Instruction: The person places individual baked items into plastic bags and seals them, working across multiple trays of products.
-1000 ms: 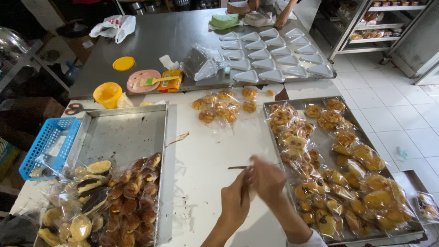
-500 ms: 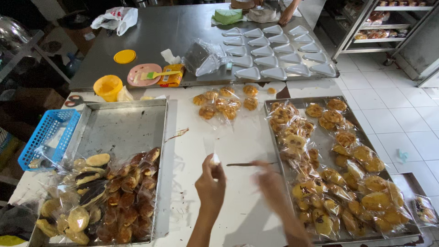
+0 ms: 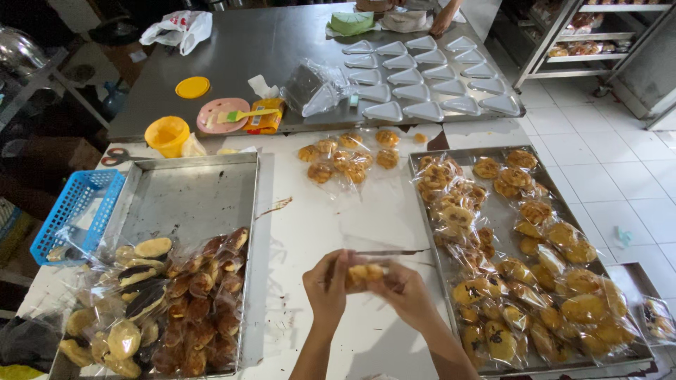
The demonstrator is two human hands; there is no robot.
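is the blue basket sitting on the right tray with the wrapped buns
No, the blue basket sits at the far left, beside the left tray.

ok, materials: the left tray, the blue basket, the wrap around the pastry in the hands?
Left tray: looks like brushed metal, dull grey sheen, folded rim. Blue basket: likely moulded plastic, open grid walls. Wrap around the pastry: clear thin film, apparently plastic, glossy and crinkled.

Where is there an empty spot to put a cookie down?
The upper half of the left tray is bare metal. The white table is free between the two trays, below the loose cookie pile. The right tray is packed with wrapped pastries, and the left tray's lower half too.
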